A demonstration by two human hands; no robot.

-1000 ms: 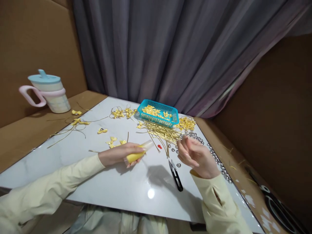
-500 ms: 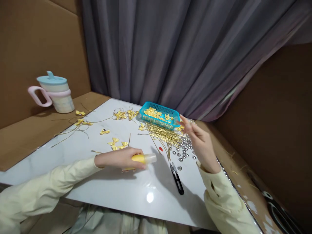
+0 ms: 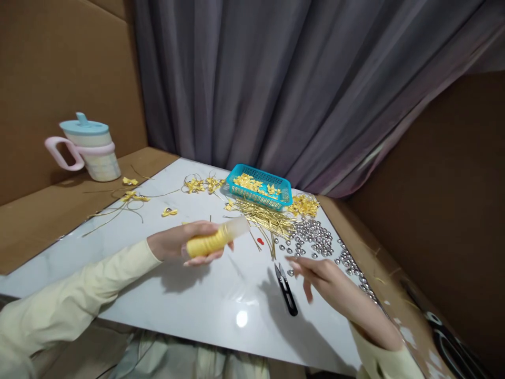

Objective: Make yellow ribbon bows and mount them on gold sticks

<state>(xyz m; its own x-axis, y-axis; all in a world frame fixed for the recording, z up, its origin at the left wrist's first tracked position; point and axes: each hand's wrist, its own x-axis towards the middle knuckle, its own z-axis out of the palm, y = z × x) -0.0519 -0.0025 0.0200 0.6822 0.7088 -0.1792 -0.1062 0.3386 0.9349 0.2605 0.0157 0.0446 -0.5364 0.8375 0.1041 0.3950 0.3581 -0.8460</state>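
My left hand [image 3: 197, 243] is closed around a small yellow bottle [image 3: 207, 243] with a frosted clear cap, held tilted above the white tabletop. The cap points up and to the right; motion blurs it a little. My right hand [image 3: 321, 276] hovers just right of the black thread snips [image 3: 287, 292], fingers apart, and I see nothing in it. The snips lie with their blades pointing away from me. Beyond that hand, many silver heart-shaped beads [image 3: 313, 234] are spread about. A small red piece [image 3: 260, 241] lies between the two hands.
A blue basket [image 3: 256, 201] at the back holds yellow bows. In front of it lie gold wire ties [image 3: 264, 218], with a pile of yellow bows [image 3: 303, 205] beside. Bows with ties [image 3: 134, 197] lie left, near a lidded cup [image 3: 89, 150]. Scissors [image 3: 453, 342] rest at right.
My left hand has lifted and turned the bottle, so more of its yellow body shows. My right hand has come down and toward me from near the basket, uncovering bows and beads.
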